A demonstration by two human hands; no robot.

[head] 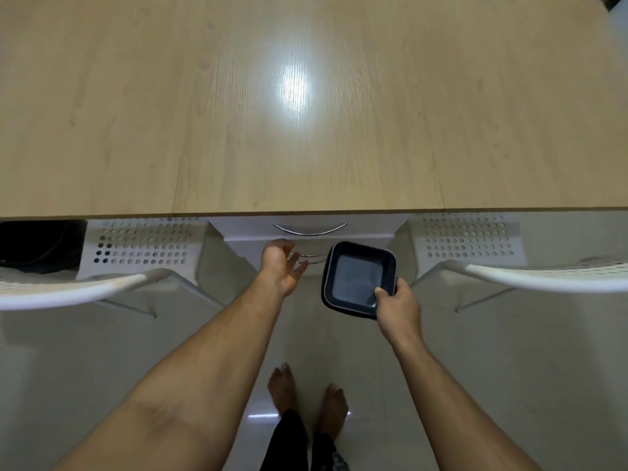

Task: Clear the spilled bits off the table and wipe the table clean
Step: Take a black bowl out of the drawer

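Right hand (397, 309) grips tray (353, 277) below table (204, 130) edge.

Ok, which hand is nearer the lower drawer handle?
Left. The left hand is right at the lower drawer handle, fingers by the bar; the right hand grips the dish beside it.

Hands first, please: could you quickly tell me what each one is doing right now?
Left hand: open, fingers loosely curled at the drawer handles, gripping nothing visible.
Right hand: holding the dark square tray by its near corner.
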